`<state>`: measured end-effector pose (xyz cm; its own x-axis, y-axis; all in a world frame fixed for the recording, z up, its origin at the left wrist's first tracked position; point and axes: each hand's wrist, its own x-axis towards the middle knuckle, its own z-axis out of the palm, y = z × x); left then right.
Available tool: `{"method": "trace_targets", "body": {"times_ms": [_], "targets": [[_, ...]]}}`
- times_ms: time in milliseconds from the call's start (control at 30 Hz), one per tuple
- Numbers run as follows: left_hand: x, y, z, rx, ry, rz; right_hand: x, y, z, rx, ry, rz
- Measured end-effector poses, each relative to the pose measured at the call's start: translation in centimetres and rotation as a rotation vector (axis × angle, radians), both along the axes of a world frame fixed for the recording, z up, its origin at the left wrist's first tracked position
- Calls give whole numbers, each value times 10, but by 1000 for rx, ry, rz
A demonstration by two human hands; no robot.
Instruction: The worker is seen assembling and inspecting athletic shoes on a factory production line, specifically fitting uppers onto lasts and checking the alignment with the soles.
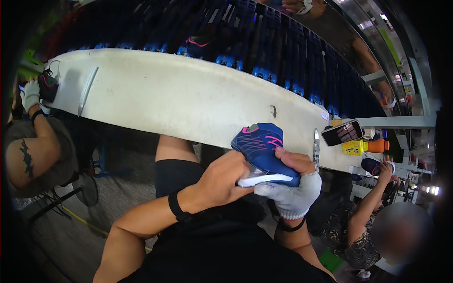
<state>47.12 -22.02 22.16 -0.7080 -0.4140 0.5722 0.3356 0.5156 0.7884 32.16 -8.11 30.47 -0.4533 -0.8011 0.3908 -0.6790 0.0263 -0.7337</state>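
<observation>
A navy blue shoe with pink trim and pink line patterns is held up over the near edge of the white table. A white sole piece lies along its underside, towards me. My left hand, bare with a black wristband, is closed at the left end of the white piece; its fingertips are partly hidden behind the shoe. My right hand, in a white glove with the thumb bare, is wrapped around the right end of the shoe. Its thumb presses on the blue upper.
The white table borders a dark blue slatted conveyor carrying a dark shoe. Rightward are a slim tool, a phone, a yellow container and an orange bottle. Co-workers handle shoes at both sides.
</observation>
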Motion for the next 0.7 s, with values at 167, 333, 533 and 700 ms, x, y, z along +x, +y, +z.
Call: {"method": "trace_targets", "body": {"times_ms": [167,333,533,700], "targets": [[1,-19,3,-64,31,-10,-15,-3,1,-17,40,187],[-4,-45,3,-171,32,-125,-19,-16,12,-53,93,332],[-9,-56,11,-339,-103,-136,-19,-12,3,-120,108,388],[-1,-69,7,-252,-270,-228,-25,-8,-14,-277,-4,424]]}}
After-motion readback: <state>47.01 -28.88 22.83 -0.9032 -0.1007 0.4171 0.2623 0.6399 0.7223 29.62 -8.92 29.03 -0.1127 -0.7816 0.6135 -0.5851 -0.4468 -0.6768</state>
